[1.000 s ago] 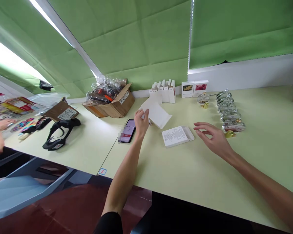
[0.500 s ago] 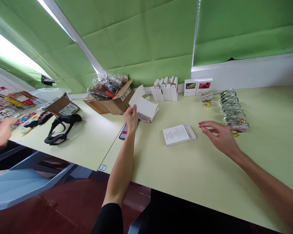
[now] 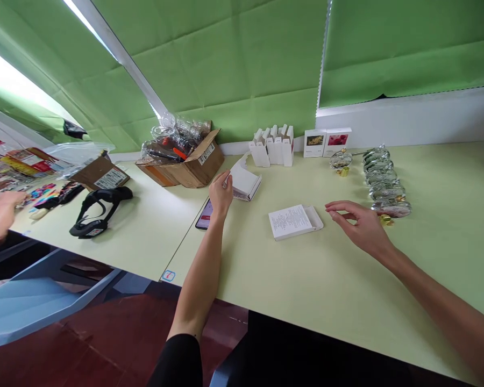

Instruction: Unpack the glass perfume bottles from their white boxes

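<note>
- Carton of flat white cardboard (image 3: 291, 222): landmark.
- Left hand (image 3: 221, 195) pinches white paper stack (image 3: 245, 181) beyond carton's left; uneven pulling could splay sheets.
- Right hand (image 3: 361, 224), right of carton: fingers parted, empty; bumping could shift carton.

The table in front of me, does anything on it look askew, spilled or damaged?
No spill stands out. The flat white cardboard box with printed text lies slightly askew, its right end open. The larger brown cardboard box looks messiest: its flap splays outward and clear plastic packaging heaps above its rim.
</note>
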Tool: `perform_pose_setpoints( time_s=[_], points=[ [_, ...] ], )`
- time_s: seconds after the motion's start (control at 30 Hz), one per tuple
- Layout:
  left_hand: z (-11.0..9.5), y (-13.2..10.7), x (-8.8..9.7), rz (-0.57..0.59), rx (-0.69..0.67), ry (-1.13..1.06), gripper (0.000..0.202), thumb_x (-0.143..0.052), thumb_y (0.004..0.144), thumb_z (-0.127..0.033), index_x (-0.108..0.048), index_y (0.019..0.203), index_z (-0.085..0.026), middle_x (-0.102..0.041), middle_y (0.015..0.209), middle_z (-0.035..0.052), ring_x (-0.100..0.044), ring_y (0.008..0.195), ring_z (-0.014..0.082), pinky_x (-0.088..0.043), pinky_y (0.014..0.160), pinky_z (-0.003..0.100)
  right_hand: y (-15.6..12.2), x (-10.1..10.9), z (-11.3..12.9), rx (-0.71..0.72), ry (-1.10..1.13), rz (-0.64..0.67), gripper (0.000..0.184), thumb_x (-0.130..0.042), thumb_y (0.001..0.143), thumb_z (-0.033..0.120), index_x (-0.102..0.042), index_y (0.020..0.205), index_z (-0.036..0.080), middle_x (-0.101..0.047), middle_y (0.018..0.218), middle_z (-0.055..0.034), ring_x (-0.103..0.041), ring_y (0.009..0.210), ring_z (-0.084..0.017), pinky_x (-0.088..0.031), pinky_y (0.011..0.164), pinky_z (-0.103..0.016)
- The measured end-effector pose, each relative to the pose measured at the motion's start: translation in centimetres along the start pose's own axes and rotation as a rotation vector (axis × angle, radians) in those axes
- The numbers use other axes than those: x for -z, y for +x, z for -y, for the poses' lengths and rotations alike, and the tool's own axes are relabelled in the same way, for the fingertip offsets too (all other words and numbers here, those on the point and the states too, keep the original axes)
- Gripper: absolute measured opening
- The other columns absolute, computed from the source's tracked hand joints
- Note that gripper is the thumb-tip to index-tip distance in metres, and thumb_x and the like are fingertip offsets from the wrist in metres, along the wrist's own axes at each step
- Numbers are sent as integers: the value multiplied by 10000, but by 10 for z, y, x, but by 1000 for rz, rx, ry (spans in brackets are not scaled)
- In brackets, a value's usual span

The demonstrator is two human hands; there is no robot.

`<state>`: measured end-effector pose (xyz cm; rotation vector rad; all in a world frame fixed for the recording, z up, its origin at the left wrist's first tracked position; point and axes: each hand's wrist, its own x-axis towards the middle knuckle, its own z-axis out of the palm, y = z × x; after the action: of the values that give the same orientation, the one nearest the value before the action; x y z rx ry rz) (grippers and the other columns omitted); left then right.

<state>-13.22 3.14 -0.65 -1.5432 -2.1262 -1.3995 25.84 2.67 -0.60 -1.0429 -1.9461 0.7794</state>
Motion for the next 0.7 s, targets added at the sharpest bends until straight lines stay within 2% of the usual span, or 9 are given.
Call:
perform_pose_setpoints(
  time_s=[0.07, 0.13, 0.33, 0.43, 0.53, 0.6, 0.63, 0.7],
  points=[
    [-1, -1, 0, -30, -42, 34, 355, -521, 947, -428, -714, 1105, -176, -702, 1192, 128, -639, 1141, 263, -483, 996, 374, 0, 0, 0, 1, 3, -2, 248, -574, 910, 416, -734, 949, 230, -743, 1109, -76, -697, 1013, -254, -622, 716, -379],
    [0, -1, 0, -59, -68, 40, 380, -553, 933, -442, -703, 1161, -177, -677, 1243, 133, -646, 1128, 259, -496, 984, 371, 1, 1, 1, 5, 5, -5, 248, -574, 908, 415, -735, 942, 230, -739, 1122, -80, -696, 1018, -252, -627, 720, -380],
    [4, -1, -5, -65, -86, 101, 266, -531, 946, -356, -749, 948, -203, -693, 1144, 109, -648, 1084, 250, -499, 988, 394, 2, 2, 3, 6, -13, 6, 250, -570, 906, 407, -737, 934, 224, -742, 1113, -83, -698, 1003, -246, -631, 733, -380],
    [1, -3, -4, -96, -141, 124, 248, -583, 926, -372, -737, 999, -193, -659, 1228, 129, -590, 1196, 275, -459, 1054, 425, 2, 1, 1, 4, -19, 20, 245, -568, 907, 398, -735, 924, 221, -742, 1111, -83, -699, 989, -241, -629, 732, -374],
    [-18, -10, 1, -101, -252, 122, 291, -581, 935, -397, -714, 1077, -180, -612, 1306, 144, -517, 1290, 282, -410, 1110, 433, 1, -2, -2, 9, -7, 30, 231, -565, 909, 374, -735, 934, 219, -738, 1116, -82, -698, 991, -236, -626, 745, -370],
    [-38, -19, 6, -13, -292, 86, 301, -554, 953, -412, -699, 1109, -200, -614, 1302, 125, -533, 1274, 264, -425, 1096, 417, 2, -4, -4, 7, 3, 33, 224, -567, 907, 361, -734, 943, 216, -738, 1111, -82, -699, 986, -233, -623, 741, -362],
    [-49, -25, 9, 94, -306, 50, 306, -538, 962, -424, -693, 1121, -212, -634, 1272, 110, -564, 1240, 248, -436, 1086, 403, 2, -4, -4, 4, 5, 33, 222, -567, 906, 357, -733, 945, 214, -737, 1110, -82, -700, 980, -230, -622, 738, -358],
    [-72, -39, 11, 426, -333, -52, 362, -543, 952, -482, -669, 1188, -237, -670, 1232, 81, -611, 1193, 231, -458, 1066, 375, 2, -4, -4, -5, 3, 32, 223, -564, 905, 352, -732, 945, 211, -738, 1106, -83, -701, 966, -225, -620, 733, -349]
  ],
)
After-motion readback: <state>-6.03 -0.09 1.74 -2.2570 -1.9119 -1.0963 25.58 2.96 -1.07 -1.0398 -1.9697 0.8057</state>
